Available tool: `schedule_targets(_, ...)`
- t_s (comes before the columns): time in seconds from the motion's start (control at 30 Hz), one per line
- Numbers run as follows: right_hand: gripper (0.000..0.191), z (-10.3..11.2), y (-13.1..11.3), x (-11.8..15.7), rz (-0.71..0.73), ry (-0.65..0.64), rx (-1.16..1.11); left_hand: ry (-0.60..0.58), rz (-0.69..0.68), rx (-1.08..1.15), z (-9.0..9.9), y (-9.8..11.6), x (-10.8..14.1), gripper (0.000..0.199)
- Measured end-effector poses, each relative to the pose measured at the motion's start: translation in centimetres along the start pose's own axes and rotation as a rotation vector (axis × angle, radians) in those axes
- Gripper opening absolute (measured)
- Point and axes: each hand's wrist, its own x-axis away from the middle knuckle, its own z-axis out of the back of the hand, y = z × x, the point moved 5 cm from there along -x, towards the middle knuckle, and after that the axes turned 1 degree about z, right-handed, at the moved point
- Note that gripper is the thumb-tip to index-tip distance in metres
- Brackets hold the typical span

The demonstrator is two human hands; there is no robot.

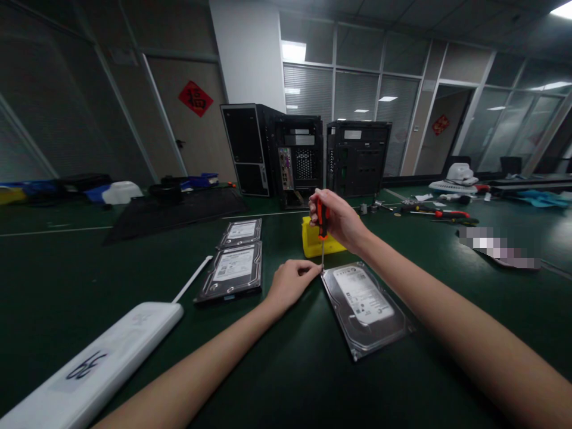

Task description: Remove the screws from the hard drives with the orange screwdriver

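Note:
My right hand (338,219) is closed around the red and black handle of a screwdriver (322,226), which it holds upright. The shaft points down to the far left corner of a silver hard drive (369,310) lying label up on the green table. At that same corner, the thumb and fingertips of my left hand (291,285) are pinched together beside the screwdriver tip. Whatever sits between them is too small to make out. Behind the screwdriver stands a yellow container (313,238), partly hidden by my right hand.
Two more hard drives (235,265) lie to the left, near a white device marked 39 (111,351) with a thin rod. Computer cases (245,152) stand at the back. Pliers (451,214) and other tools lie at right, near a pixelated object (496,247). A black mat (174,208) is at back left.

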Motion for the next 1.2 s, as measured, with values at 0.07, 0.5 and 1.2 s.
schedule_targets(0.07,0.018,-0.17,-0.23,0.16,0.01,0.019,0.004,0.004,0.005,-0.002,0.01,0.02,-0.02,0.04)
schedule_targets(0.5,0.02,-0.94,-0.32,0.2,0.023,-0.067,0.003,0.02,0.027,0.014,-0.03,-0.21,-0.21,0.047)
schedule_targets(1.2,0.02,-0.79,-0.08,0.24,0.007,-0.068,0.038,0.018,0.048,0.021,0.0,-0.01,-0.14,0.046)
